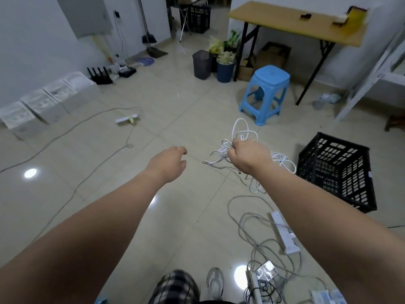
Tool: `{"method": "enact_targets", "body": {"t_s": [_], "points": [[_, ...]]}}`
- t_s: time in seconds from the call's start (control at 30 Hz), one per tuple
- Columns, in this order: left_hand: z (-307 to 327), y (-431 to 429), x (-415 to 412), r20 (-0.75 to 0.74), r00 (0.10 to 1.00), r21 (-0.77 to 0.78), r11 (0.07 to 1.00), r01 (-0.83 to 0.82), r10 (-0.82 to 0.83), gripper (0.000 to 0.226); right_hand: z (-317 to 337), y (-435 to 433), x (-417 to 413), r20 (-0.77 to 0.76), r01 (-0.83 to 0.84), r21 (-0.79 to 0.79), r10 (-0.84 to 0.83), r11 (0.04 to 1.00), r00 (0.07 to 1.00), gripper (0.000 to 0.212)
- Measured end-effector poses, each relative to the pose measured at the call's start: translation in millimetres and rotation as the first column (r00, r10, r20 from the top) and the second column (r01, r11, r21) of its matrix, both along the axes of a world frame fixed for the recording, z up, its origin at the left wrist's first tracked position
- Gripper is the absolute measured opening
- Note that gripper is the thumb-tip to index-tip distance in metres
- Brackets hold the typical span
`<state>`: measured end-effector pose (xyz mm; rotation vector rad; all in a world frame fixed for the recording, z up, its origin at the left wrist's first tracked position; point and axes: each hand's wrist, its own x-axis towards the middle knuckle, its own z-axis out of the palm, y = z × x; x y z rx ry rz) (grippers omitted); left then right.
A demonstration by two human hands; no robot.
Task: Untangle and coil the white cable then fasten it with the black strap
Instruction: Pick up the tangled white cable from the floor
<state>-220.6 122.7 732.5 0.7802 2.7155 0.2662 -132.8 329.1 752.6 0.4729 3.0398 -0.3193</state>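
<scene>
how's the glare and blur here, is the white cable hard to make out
Head view: two round bright reflections glare on the glossy floor, neither over the white cable; same view, the cable looks soft and low in contrast against pale tile where the right hand grips it; wide-angle bending tilts the wooden table and walls near the edges.

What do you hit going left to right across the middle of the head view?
white boxes → small power strip → left hand → right hand, gripping the white cable → black crate
</scene>
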Motion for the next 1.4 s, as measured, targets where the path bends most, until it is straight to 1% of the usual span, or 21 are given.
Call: {"method": "enact_targets", "body": {"t_s": [0.1,0.2,0.33,0.43,0.6,0.83,1.03,1.13,1.4], "points": [[-7,19,-27,-0.002,1.0,0.013,1.0,-0.018,0.018,0.039,-1,26,-25,0.014,-0.024,-0.054,0.024,0.998,1.0,0.032],[-17,40,-58,0.01,1.0,0.023,1.0,-0.012,0.012,0.038,-8,45,-56,0.034,-0.031,-0.054,0.033,0.998,0.999,0.032],[-32,69,-112,0.03,0.999,0.036,0.999,0.011,-0.012,0.038,-22,67,-106,0.038,0.006,-0.047,-0.004,0.999,0.999,0.03],[-38,91,-168,0.034,0.999,0.038,0.999,0.033,-0.034,0.039,-29,87,-157,0.048,0.008,-0.041,-0.006,0.999,0.999,0.028],[-28,129,-272,0.051,0.998,0.117,0.993,0.021,-0.027,0.038,-27,119,-254,0.046,0.04,-0.041,-0.038,0.998,0.998,0.024],[-12,207,-402,0.017,0.99,0.092,0.986,0.136,-0.138,0.039,-18,172,-376,0.022,0.096,-0.06,-0.095,0.994,0.995,0.024],[-16,293,-485,-0.024,0.979,0.037,0.978,0.204,-0.203,0.039,-20,249,-453,0.013,0.113,-0.012,-0.113,0.993,0.993,0.021],[-16,338,-521,-0.047,0.976,0.054,0.975,0.216,-0.213,0.039,-17,295,-489,0.006,0.118,0.002,-0.118,0.993,0.993,0.02],[-14,437,-613,-0.028,0.98,0.078,0.977,0.198,-0.197,0.038,-9,406,-589,0.001,0.108,0.008,-0.108,0.994,0.994,0.022]]}}
